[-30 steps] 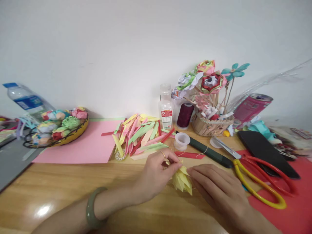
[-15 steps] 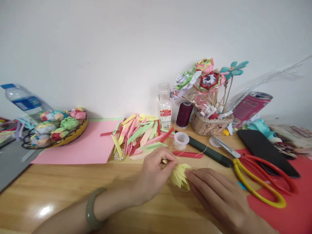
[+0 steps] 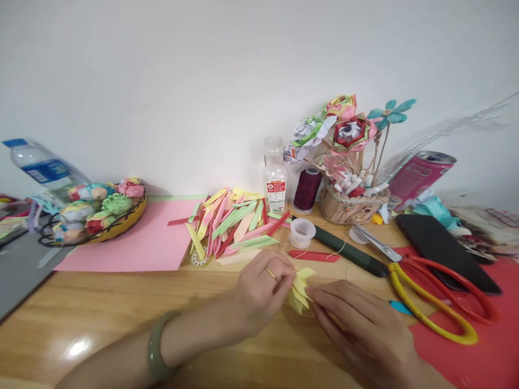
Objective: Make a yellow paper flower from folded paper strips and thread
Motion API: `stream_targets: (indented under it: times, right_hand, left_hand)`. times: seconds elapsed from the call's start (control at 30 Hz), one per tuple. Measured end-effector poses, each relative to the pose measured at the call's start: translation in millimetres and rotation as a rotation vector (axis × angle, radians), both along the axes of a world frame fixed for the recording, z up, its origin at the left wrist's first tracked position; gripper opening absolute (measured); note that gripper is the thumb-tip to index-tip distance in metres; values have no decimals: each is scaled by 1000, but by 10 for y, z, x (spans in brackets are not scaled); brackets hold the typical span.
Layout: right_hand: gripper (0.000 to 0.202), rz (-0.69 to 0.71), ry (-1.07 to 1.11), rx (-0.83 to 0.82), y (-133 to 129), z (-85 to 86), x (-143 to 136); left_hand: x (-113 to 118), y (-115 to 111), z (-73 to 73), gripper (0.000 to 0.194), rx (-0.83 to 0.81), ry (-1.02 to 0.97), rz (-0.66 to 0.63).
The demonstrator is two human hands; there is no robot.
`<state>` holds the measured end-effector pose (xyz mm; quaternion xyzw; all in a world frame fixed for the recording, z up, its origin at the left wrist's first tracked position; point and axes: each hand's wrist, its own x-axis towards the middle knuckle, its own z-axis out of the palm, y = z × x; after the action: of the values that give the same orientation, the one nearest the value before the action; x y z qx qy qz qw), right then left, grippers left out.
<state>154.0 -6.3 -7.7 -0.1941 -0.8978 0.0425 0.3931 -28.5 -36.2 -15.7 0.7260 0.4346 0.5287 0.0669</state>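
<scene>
A small bundle of pointed yellow folded paper (image 3: 299,292) is between my two hands, just above the wooden table (image 3: 121,319). My left hand (image 3: 263,294), with a ring and a green bangle, has its fingers pinched at the upper left edge of the paper. From the right, my right hand (image 3: 360,319) pinches the paper's right side between thumb and fingertips. A thin thread loops below the bundle. Behind them lie a red paper strip (image 3: 314,256) and a small clear round container (image 3: 302,233).
Folded paper strips (image 3: 239,221) are piled behind my left hand. Scissors (image 3: 433,302), a green cutter (image 3: 348,251) and a black phone (image 3: 446,254) lie right. A bottle (image 3: 275,183), thread spool (image 3: 307,190) and flower basket (image 3: 352,208) stand by the wall.
My left hand's fingers have curled in more and turned slightly. The yellow paper has tilted and shows less width between my hands. My right hand has shifted very little.
</scene>
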Motion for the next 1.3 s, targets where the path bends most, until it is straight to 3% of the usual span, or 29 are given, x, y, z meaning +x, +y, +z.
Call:
stream_targets:
  times: [0.1,0.2,0.27,0.33,0.43,0.53,0.6,0.7,0.8,0.9,1.07,1.2,1.3]
  right_hand:
    - [16,-18,83,-206,-4,63,-2]
    - [10,-184,196,-505,41,88,-26]
    - [16,-229,202,-741,91,80,-57]
    - [25,-176,182,-952,139,65,-86]
    - [34,-133,174,-1050,182,50,-102]
    - [28,-176,116,-873,182,38,-88]
    - [23,-153,90,-669,170,23,-73]
    - [23,-105,77,-359,152,-4,-59]
    - [25,-109,33,-167,132,-10,-52]
    - [24,-84,-18,-93,110,5,-41]
    - [22,-105,-28,-29,89,5,-16]
    - [19,-137,-2,-2,88,-1,-29]
    - [15,-240,22,43,81,21,-53]
  left_hand:
    - [1,43,41,12,-135,-269,63]
    - [29,94,83,11,-273,-594,93]
    - [57,109,96,12,-332,-709,61]
    - [76,103,97,14,-398,-768,18]
    - [68,73,83,12,-578,-826,-119]
    - [34,53,67,13,-680,-858,-294]
    - [25,55,66,16,-684,-844,-306]
    - [50,60,79,16,-671,-699,-145]
    - [88,41,99,11,-579,-455,-12]
    - [103,2,118,9,-452,-279,4]
    - [112,-36,137,17,-275,-155,-8]
    - [130,-49,120,24,-290,-140,-29]
    - [135,-61,101,21,-331,-161,3]
